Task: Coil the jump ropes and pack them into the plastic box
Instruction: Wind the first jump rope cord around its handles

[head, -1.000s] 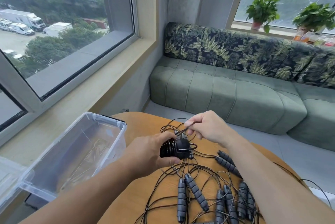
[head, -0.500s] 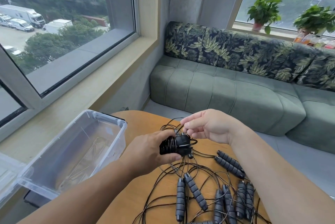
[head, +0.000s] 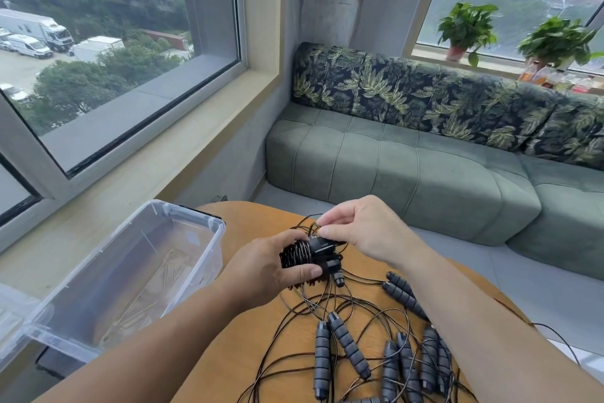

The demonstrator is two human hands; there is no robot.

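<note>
No readable text, labels, brands, numbers or signs anywhere. Trucks (head: 39, 32) outside the window are too small and blurred to show any lettering. Bottles (head: 536, 72) on the sill have labels, but they're illegible. Plastic box (head: 183, 229) carries no legible marking.

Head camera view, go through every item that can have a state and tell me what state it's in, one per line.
Clear plastic box: lid off, no ropes inside yet.
Black coiled jump rope bundle: wound tight, gripped in left hand.
Right hand: pinching the bundle's cord end.
Loose black jump ropes with grey ribbed handles: uncoiled, tangled on round wooden table.
</note>
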